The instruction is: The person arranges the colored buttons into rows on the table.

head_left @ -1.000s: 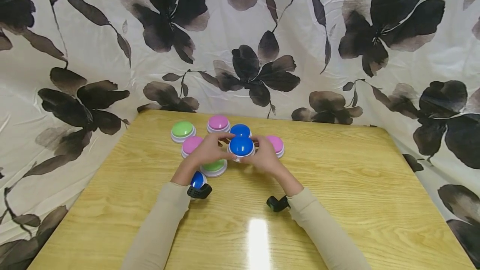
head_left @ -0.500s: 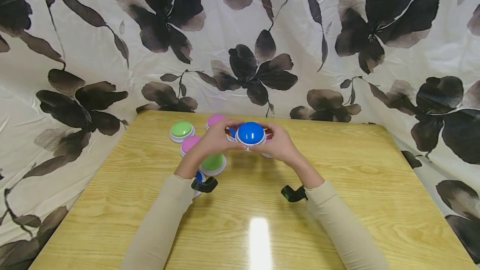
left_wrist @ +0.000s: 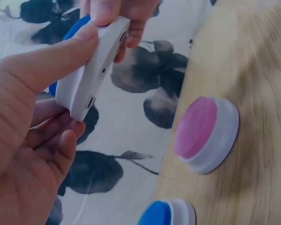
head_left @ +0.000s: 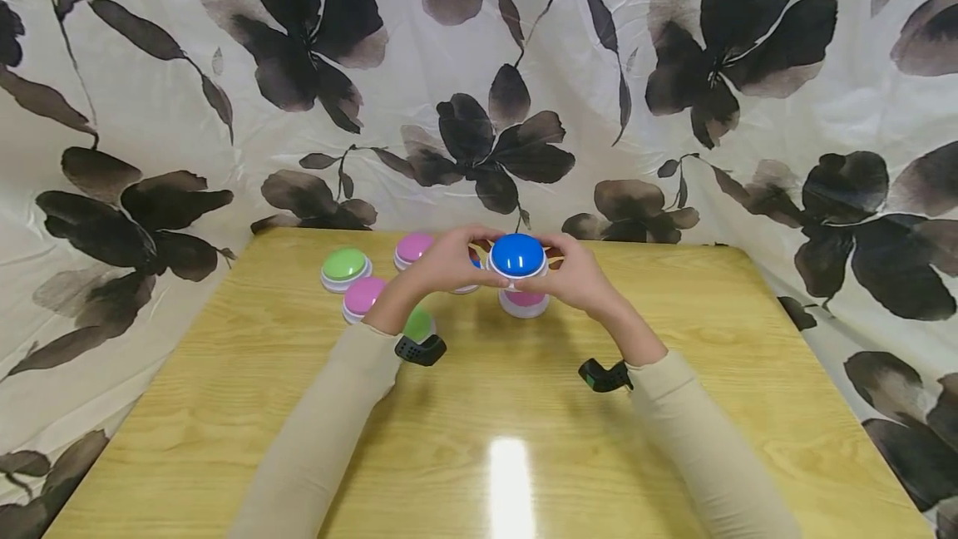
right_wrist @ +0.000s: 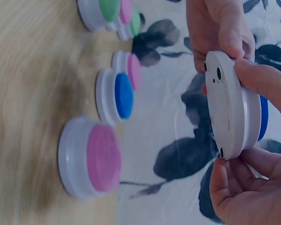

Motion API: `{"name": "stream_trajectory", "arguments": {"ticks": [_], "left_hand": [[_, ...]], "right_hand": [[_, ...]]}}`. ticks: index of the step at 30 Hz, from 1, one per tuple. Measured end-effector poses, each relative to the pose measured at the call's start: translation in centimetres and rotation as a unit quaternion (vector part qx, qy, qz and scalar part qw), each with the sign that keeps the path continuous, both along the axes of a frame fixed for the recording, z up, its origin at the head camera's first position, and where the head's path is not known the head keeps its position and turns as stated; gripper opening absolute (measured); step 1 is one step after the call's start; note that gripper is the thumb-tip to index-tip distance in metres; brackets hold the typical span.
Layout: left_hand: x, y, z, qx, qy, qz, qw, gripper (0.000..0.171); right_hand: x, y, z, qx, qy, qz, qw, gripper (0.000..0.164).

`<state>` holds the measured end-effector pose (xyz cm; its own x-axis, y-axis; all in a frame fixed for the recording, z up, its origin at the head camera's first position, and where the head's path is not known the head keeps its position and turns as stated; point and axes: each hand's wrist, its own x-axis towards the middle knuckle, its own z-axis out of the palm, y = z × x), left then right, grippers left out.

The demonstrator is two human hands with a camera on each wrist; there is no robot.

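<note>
Both hands hold up a blue push button (head_left: pixel 519 256) with a white round base, clear of the table. My left hand (head_left: pixel 452 260) grips its left side, thumb along the near edge of the base. On the right side my right hand (head_left: pixel 576 277) grips it the same way. Small dark spots show on the white underside (right_wrist: pixel 222 112) in the right wrist view. Below the held button, a pink button (head_left: pixel 524 302) sits on the table. A second blue button (right_wrist: pixel 124 96) stands beside that pink one, mostly behind my left hand in the head view.
More domed buttons stand on the wooden table (head_left: pixel 674 406) at the left: a green one (head_left: pixel 344 264), two pink ones (head_left: pixel 362 296), and another green one (head_left: pixel 419 324) partly behind the left wrist. Floral fabric (head_left: pixel 479 65) hangs behind the table.
Both hands have raised the blue button and carried it right, from in front of the other blue button to above the pink one. The head view has shifted slightly.
</note>
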<state>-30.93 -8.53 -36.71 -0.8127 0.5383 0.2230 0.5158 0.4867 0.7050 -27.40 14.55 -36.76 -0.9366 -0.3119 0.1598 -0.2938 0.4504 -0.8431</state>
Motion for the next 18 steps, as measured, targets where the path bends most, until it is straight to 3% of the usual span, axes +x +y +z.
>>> {"name": "stream_trajectory", "arguments": {"ticks": [7, 18], "left_hand": [[-0.9, 2.2, 0.4, -0.019, -0.012, -0.018, 0.9996, 0.073], [-2.3, 5.8, -1.0, -0.031, -0.03, -0.039, 0.9983, 0.073]], "right_hand": [[-0.8, 2.1, 0.3, 0.034, 0.004, -0.008, 0.999, 0.074], [-1.3, 5.3, -1.0, 0.058, -0.02, -0.039, 0.997, 0.08]]}}
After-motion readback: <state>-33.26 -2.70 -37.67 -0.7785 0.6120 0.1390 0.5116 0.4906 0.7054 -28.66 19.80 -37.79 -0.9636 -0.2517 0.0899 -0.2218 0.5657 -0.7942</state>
